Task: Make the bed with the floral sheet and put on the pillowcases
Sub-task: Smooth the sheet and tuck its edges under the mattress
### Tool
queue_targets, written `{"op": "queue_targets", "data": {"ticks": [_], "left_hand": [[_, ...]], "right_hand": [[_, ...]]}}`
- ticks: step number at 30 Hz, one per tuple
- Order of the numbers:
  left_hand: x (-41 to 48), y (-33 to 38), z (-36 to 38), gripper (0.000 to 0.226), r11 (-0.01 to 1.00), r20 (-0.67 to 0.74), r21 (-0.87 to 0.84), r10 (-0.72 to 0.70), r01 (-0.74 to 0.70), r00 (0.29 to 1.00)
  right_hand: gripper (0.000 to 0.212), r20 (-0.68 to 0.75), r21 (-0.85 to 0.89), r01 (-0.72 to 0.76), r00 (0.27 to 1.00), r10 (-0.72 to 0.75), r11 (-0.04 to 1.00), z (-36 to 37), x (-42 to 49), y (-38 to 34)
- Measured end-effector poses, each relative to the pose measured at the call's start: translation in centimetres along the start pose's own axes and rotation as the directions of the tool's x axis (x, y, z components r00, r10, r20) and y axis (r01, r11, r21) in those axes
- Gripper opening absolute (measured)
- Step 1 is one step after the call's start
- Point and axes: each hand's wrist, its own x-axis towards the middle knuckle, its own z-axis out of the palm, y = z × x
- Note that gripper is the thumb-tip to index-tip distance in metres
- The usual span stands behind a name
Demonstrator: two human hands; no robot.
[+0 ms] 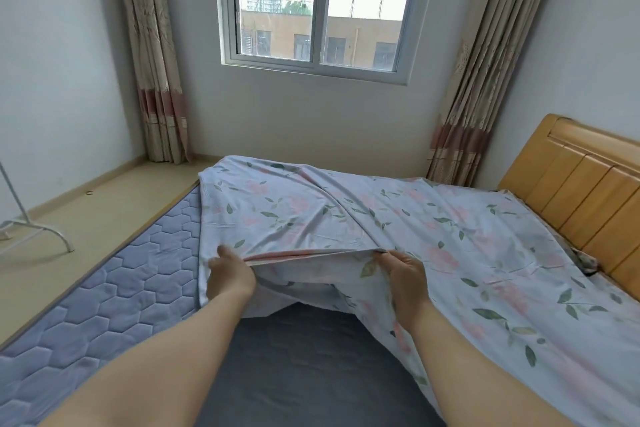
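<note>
The floral sheet (363, 218), pale with pink flowers and green leaves, lies partly spread over the bed, covering the far and right side. Its near edge is folded back. My left hand (230, 276) grips that folded edge at its left end, and my right hand (403, 270) grips it at the right end, lifting it a little. The blue quilted mattress (114, 288) shows bare on the left. A dark grey layer (304, 367) shows bare in front between my arms. No pillows or pillowcases are in view.
A wooden headboard (581, 191) stands on the right. Behind the bed is a wall with a window (322, 3), with curtains (152, 55) in both corners. A white metal stand's foot (41, 229) rests on the beige floor at left.
</note>
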Motion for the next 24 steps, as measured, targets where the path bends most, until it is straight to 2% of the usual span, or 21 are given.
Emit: {"op": "queue_targets", "data": {"ticks": [1,3,4,5,6,7,8,9,10,11,13,16,19,21,23,24], "left_hand": [[0.2,0.2,-0.2,0.032,0.998,0.019,-0.065,0.015,-0.013,1.000],[0.1,0.9,-0.8,0.032,0.979,0.075,-0.177,0.121,-0.106,0.990],[-0.1,1.2,-1.0,0.034,0.959,0.129,-0.229,0.199,-0.166,0.971],[-0.5,1.6,-1.1,0.035,0.932,0.205,-0.294,0.278,-0.212,0.938],[-1.0,1.8,-1.3,0.037,0.900,0.279,-0.362,0.352,-0.241,0.893],[-1.4,2.0,-1.3,0.037,0.871,0.334,-0.407,0.421,-0.273,0.844],[-1.6,2.1,-1.3,0.036,0.849,0.358,-0.419,0.482,-0.324,0.800],[-1.7,2.1,-1.2,0.035,0.827,0.362,-0.412,0.533,-0.382,0.765],[-1.7,2.1,-1.2,0.031,0.815,0.358,-0.387,0.564,-0.432,0.744],[-1.6,2.0,-1.5,0.024,0.807,0.349,-0.349,0.584,-0.477,0.733],[-1.2,1.6,-2.2,0.011,0.789,0.335,-0.170,0.609,-0.590,0.719],[0.0,0.2,-2.6,0.035,0.752,0.304,0.185,0.568,-0.632,0.765],[0.5,-0.9,-2.3,0.028,0.782,0.218,0.327,0.485,-0.531,0.847],[1.1,-1.5,-2.0,0.027,0.891,0.172,0.212,0.371,-0.402,0.913],[1.5,-1.6,-1.8,0.024,0.965,0.165,-0.103,0.255,-0.240,0.953],[1.6,-1.3,-1.7,0.023,0.941,0.177,-0.291,0.230,-0.173,0.957]], "right_hand": [[0.028,-0.048,-0.090,0.018,0.999,-0.022,0.996,0.2,0.0,0.1],[0.028,-0.045,-0.366,0.061,0.996,-0.083,0.929,1.1,0.1,0.4],[0.012,0.012,-0.484,0.077,0.997,-0.081,0.872,1.7,-0.2,0.4],[0.019,0.084,-0.598,0.082,0.996,-0.039,0.798,2.4,-0.5,0.3],[0.048,0.157,-0.698,0.107,0.988,0.005,0.708,3.2,-0.6,0.5],[0.063,0.219,-0.763,0.149,0.975,0.035,0.629,4.1,-0.7,0.7],[0.061,0.270,-0.797,0.200,0.962,0.040,0.570,5.1,-1.2,0.7],[0.049,0.309,-0.801,0.247,0.951,0.023,0.545,5.9,-1.5,0.8],[0.033,0.313,-0.766,0.247,0.950,0.009,0.594,6.4,-1.7,0.8],[0.024,0.302,-0.685,0.218,0.953,-0.001,0.696,6.8,-1.8,0.8],[0.026,0.231,-0.509,0.124,0.973,-0.003,0.852,6.7,-1.9,0.6],[0.027,0.201,-0.386,0.113,0.979,-0.036,0.915,6.8,-1.7,0.5],[0.033,0.180,-0.253,0.086,0.983,-0.040,0.964,7.2,-1.6,0.7],[0.034,0.151,-0.211,0.079,0.987,-0.047,0.974,7.2,-1.3,0.4],[0.031,0.150,-0.250,0.115,0.986,-0.079,0.961,6.9,-0.8,-0.2],[0.028,0.147,-0.296,0.129,0.985,-0.088,0.946,6.8,-0.4,-0.5]]}}
